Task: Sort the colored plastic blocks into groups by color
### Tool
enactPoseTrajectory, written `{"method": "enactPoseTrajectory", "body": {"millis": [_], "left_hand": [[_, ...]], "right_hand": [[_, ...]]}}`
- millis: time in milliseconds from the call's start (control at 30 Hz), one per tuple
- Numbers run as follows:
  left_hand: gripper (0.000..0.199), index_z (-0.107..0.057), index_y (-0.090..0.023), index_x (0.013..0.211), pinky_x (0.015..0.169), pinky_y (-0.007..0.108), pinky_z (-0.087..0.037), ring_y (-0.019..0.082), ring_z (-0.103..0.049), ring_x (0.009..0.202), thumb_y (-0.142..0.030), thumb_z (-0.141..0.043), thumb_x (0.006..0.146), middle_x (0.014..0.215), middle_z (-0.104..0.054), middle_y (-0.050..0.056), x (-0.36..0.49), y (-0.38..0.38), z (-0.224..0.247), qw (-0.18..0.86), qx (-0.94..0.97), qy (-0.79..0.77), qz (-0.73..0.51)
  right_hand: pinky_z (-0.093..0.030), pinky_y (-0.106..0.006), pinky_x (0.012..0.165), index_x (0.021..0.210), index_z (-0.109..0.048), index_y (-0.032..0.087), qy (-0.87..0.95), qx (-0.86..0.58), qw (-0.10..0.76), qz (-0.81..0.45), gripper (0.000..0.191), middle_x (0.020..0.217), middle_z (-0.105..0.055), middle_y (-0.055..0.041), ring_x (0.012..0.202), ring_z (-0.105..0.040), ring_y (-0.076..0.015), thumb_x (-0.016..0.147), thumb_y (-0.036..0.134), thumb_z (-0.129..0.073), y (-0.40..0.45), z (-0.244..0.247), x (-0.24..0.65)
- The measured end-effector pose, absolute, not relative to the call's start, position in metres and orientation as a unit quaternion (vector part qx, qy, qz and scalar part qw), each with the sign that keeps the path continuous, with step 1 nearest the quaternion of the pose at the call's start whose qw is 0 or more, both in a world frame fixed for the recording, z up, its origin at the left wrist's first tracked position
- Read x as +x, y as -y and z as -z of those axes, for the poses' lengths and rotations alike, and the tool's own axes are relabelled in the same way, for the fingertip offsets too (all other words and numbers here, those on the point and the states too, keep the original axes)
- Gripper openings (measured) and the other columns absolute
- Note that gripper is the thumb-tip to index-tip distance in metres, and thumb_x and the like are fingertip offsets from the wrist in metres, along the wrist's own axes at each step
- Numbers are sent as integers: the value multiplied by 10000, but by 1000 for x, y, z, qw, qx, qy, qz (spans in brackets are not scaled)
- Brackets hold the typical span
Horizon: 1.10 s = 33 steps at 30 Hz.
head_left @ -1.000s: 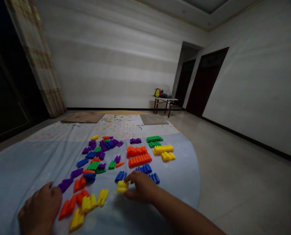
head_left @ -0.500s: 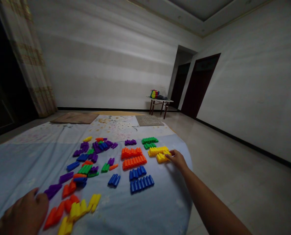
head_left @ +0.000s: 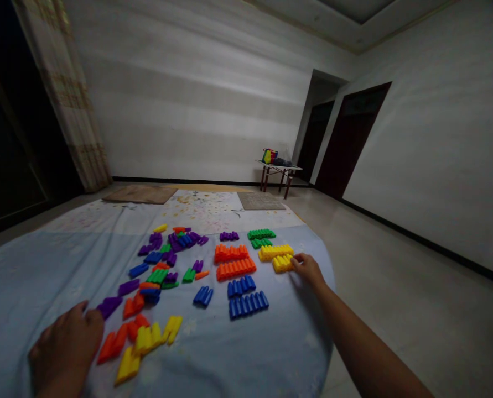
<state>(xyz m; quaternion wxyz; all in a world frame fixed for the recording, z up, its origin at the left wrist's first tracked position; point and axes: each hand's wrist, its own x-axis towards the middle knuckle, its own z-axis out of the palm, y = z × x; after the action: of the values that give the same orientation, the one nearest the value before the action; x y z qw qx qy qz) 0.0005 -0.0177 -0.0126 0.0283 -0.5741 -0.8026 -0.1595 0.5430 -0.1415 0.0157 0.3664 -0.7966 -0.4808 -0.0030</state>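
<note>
My right hand (head_left: 308, 269) pinches the right end of a short row of yellow plastic tube-shaped blocks (head_left: 282, 263) on the table. Just behind it lies a longer yellow row (head_left: 275, 252). To the left are two orange rows (head_left: 235, 268), with blue rows (head_left: 248, 304) in front and green rows (head_left: 261, 234) farther back. My left hand (head_left: 66, 345) rests on the cloth at the lower left, thumb apart from the fingers and nothing visible in it. Near its thumb are a purple block piece (head_left: 109, 307) and an orange piece (head_left: 113, 342). Its fingertips are partly hidden.
Loose mixed-colour blocks (head_left: 159, 276) cover the left-middle of the blue tablecloth (head_left: 180, 370). A brown mat (head_left: 140, 194) and a grey mat (head_left: 261, 201) lie at the far edge. Beyond stands a small table (head_left: 279, 166) with a colourful bag (head_left: 270, 156).
The view has shifted slightly, so everything appears a little farther right. My right hand stays at the short yellow row, which now sits straighter. My left hand remains on the cloth.
</note>
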Motion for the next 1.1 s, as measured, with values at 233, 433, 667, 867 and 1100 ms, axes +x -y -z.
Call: {"method": "enactPoseTrajectory", "body": {"millis": [233,433,667,867,1100], "left_hand": [[472,-516,-115,1194,846,397,-387,295,-550,1027,-315,-256,854,1136,-614,146,19,45,-14,41,-591,786,178],[463,-548,-110,1150,822,384,-392,276,-565,986,-305,-244,860,1088,-632,142,21,49,-12,67,-590,781,194],[444,-548,-113,1148,838,367,-377,253,-560,999,-286,-257,861,1100,-632,133,22,51,-12,76,-591,778,200],[426,-555,-117,1130,841,371,-374,253,-559,994,-268,-259,863,1088,-640,122,22,51,-10,77,-589,778,206],[421,-558,-115,1132,855,373,-364,254,-552,1004,-263,-272,861,1097,-634,126,24,53,-11,76,-587,778,211]], "right_hand": [[-470,-323,758,894,-633,154,588,-699,407,-8,244,891,-618,-87,785,-580,-184,822,323,-474,130,-46,465],[-448,-308,844,983,-641,203,772,-515,348,-133,223,994,-614,-61,936,-563,-171,794,151,-534,130,-55,341],[-371,-353,918,1124,-605,252,889,-395,162,-169,444,1221,-578,-33,1109,-476,-216,730,63,-527,126,-49,266],[-383,-347,820,1117,-612,251,871,-472,92,-106,330,1039,-635,-66,957,-546,-221,792,229,-564,114,-47,264],[-372,-395,883,1146,-584,218,836,-515,169,-85,347,1085,-589,-91,1040,-499,-242,817,327,-574,120,-53,252]]}}
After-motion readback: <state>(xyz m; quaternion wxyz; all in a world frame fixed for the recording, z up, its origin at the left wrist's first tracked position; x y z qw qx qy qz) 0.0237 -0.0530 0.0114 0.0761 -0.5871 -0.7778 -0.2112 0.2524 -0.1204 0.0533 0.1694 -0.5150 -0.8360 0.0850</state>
